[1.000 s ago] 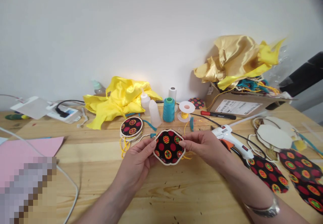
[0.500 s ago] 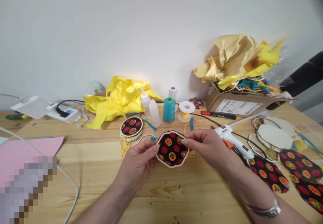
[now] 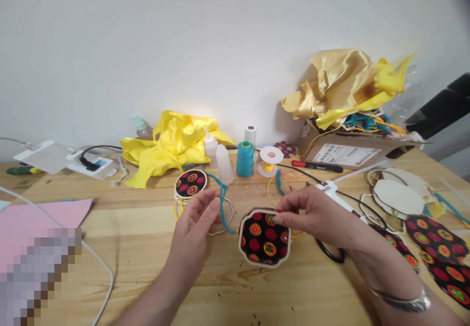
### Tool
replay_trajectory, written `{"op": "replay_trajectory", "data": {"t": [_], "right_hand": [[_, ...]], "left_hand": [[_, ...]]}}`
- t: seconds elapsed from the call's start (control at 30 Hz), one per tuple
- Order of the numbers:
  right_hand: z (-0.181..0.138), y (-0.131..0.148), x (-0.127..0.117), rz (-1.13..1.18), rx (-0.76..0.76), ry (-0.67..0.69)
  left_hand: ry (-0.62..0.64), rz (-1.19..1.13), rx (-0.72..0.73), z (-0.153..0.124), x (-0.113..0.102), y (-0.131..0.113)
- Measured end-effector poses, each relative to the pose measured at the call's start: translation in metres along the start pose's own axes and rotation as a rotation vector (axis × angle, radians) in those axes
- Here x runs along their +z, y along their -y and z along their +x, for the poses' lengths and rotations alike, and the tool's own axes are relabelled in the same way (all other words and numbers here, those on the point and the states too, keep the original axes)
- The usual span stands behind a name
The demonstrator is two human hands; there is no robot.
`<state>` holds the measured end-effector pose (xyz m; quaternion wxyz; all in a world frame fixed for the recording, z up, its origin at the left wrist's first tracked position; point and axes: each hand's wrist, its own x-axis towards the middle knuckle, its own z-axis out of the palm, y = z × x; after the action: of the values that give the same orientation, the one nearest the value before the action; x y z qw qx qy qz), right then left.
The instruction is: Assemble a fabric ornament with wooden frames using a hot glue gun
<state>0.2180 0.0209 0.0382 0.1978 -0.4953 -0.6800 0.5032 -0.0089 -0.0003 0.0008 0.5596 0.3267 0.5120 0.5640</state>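
My right hand [image 3: 316, 213] pinches the top edge of a scalloped patch [image 3: 263, 239] of black cloth with red and orange dots and a pale rim. The patch lies low over the wooden table [image 3: 147, 247], right of centre. A teal cord [image 3: 223, 203] runs from the patch's left side up to my left hand [image 3: 196, 223]. That hand's thumb and fingertips are closed at the cord, and it no longer touches the patch. A silver bangle [image 3: 402, 301] is on my right wrist.
A white glue gun [image 3: 332, 189] lies partly hidden behind my right hand. A round dotted patch stack [image 3: 190, 183], squeeze bottles [image 3: 222, 162], a teal thread spool [image 3: 245, 158], yellow cloth [image 3: 176, 145], a cardboard box [image 3: 348, 152], dotted fabric pieces [image 3: 433, 238], pink paper [image 3: 44, 213] and a white cable [image 3: 99, 262] surround them.
My right hand has carried the patch down and to the right. My left hand has let go of the patch and now holds the teal cord, which is drawn out between them.
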Motion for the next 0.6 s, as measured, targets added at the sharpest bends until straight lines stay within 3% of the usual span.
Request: {"op": "replay_trajectory", "data": {"t": [0.07, 0.23, 0.37, 0.5, 0.6], "right_hand": [[-0.004, 0.002, -0.001, -0.099, -0.034, 0.096], [-0.008, 0.005, 0.004, -0.264, -0.121, 0.289], [-0.008, 0.006, 0.010, -0.312, -0.166, 0.317], [-0.006, 0.005, 0.012, -0.307, -0.144, 0.303], [-0.001, 0.003, 0.011, -0.140, -0.155, 0.097]], "left_hand": [[0.025, 0.151, 0.096, -0.003, -0.001, -0.002], [0.522, 0.401, -0.057, -0.017, -0.001, 0.000], [0.740, 0.557, -0.100, -0.026, 0.002, 0.003], [0.774, 0.712, -0.033, -0.027, 0.006, 0.002], [0.623, 0.603, -0.103, -0.022, 0.007, 0.003]]}}
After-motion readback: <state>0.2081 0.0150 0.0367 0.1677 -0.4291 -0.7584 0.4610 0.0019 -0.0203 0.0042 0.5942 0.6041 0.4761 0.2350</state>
